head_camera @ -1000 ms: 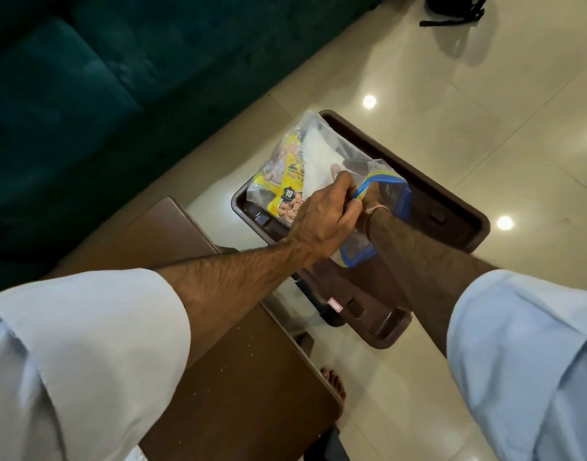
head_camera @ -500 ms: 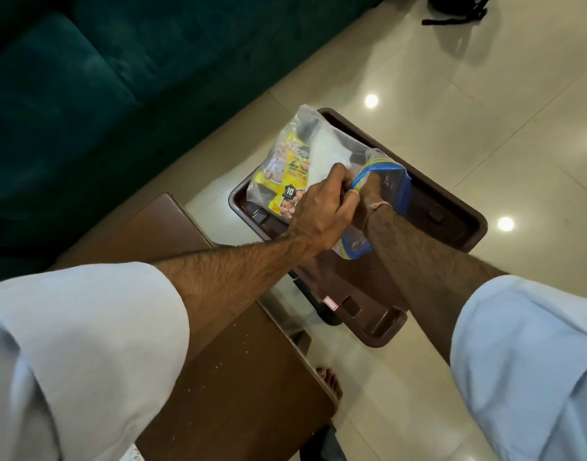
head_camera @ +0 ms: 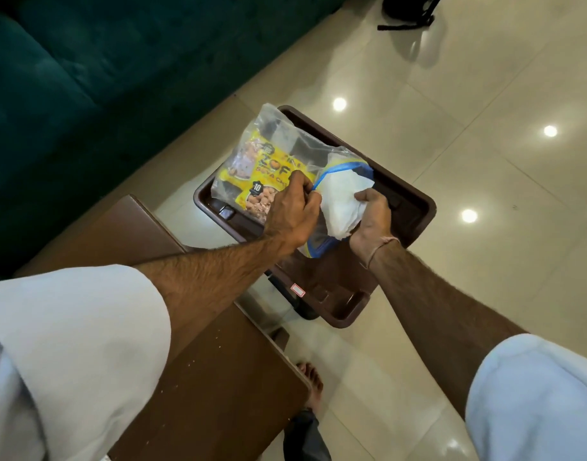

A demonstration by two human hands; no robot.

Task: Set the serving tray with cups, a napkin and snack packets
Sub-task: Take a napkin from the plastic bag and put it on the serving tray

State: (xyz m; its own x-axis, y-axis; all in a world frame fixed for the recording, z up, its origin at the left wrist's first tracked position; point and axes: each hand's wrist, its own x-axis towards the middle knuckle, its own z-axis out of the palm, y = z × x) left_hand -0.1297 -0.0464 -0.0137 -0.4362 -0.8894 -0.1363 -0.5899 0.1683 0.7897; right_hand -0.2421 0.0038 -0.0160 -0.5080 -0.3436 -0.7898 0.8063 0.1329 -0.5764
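A brown plastic serving tray point(head_camera: 408, 211) lies below me over the tiled floor. On its far left end rests a clear zip bag point(head_camera: 275, 134) with a blue zipper edge, holding a yellow snack packet point(head_camera: 252, 174). My left hand point(head_camera: 292, 214) pinches the bag's open mouth at the zipper. My right hand point(head_camera: 372, 214) grips a crumpled white napkin point(head_camera: 343, 201) that sticks half out of the bag's opening. No cups are in view.
A brown wooden table point(head_camera: 199, 361) stands at the near left, partly under the tray. A dark green sofa point(head_camera: 85, 78) fills the upper left. A black bag point(head_camera: 408, 10) lies on the floor at the top. My bare foot point(head_camera: 313, 384) shows beside the table.
My right hand was inside the bag; now it has come out to the right, drawing the white napkin through the opening. The left hand still holds the bag's mouth.
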